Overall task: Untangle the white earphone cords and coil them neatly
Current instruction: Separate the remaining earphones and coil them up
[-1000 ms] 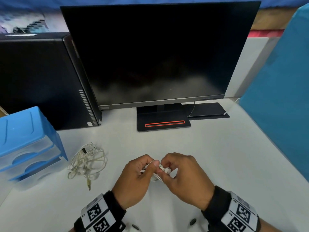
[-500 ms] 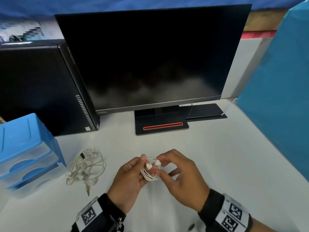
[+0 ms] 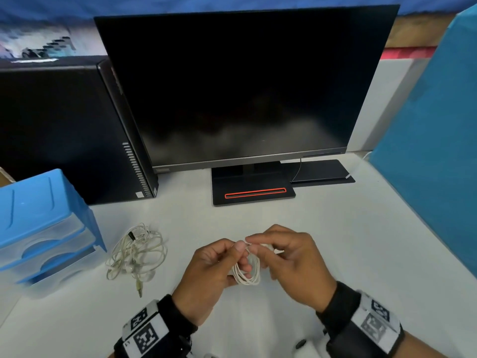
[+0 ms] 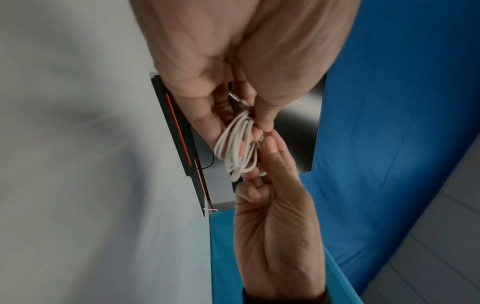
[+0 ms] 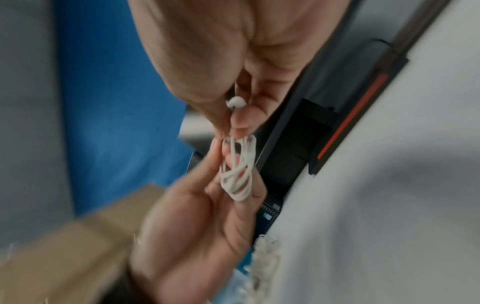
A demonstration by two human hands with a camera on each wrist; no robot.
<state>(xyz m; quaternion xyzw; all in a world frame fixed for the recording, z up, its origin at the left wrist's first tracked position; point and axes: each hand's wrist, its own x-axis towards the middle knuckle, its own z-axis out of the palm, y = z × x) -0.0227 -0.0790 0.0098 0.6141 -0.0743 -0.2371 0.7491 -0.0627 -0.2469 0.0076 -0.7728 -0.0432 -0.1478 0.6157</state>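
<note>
Left hand (image 3: 211, 270) pinched the coil (image 3: 246, 271) of white cord at its top, loops hanging between both hands above the counter (image 3: 335, 241). Right hand (image 3: 291, 262) pinched the free end by an earbud (image 5: 235, 102). Step, as judged: finishing the wrap. Next move needed the end tucked without loosening loops. Second tangle (image 3: 136, 251) lay on the counter, left of my left hand, untouched.
</note>
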